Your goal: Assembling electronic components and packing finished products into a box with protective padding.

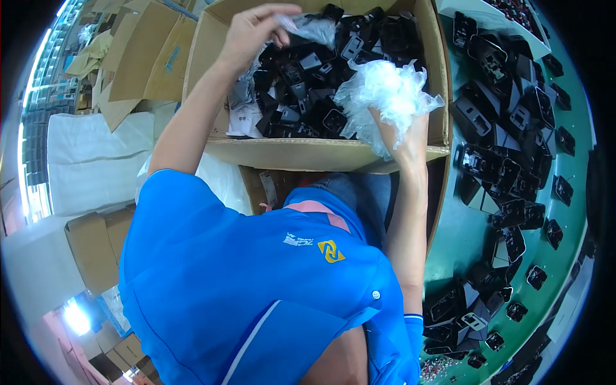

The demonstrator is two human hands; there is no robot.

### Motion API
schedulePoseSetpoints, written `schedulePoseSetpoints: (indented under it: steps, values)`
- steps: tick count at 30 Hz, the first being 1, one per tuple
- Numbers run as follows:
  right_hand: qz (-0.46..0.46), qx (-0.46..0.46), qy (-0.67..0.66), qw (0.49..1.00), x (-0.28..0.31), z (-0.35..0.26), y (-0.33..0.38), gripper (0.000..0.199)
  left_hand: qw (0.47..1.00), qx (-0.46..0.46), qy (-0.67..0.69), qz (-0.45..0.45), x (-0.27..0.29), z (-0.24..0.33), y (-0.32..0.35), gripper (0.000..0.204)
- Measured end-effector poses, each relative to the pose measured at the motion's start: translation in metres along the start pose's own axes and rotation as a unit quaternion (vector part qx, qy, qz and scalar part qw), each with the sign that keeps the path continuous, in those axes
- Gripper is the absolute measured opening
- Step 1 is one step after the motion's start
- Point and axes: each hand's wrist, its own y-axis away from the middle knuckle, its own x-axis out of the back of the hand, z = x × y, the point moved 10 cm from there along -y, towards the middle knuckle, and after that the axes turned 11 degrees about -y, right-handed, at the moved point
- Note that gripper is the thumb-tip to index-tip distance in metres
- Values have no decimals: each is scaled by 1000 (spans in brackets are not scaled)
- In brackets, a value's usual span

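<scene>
— Where the cardboard box lies open, what is held over it?

— A bunch of crumpled clear plastic bags is gripped from below by the right hand, closed around it above the box's near right corner. A single clear bag is pinched by the left hand over the far side.

— And what is seen around them?

— The box is filled with black plastic parts. More black parts are spread on the green table to the right.
</scene>
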Motion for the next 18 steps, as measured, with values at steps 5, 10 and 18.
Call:
schedulePoseSetpoints:
  steps: [5, 10, 18]
  values:
    - [4, -22, -10, 1000, -1, 2, 0, 44, 997, 37, -44, -54, 8, -8, 2, 28]
    - [5, -27, -3, 1000, -2, 3, 1, 41, 991, -1, -99, -86, 7, -36, 17, 28]
    - [1, 12, -19, 1000, -3, -2, 0, 38, 959, -37, -280, 14, 42, -74, 20, 23]
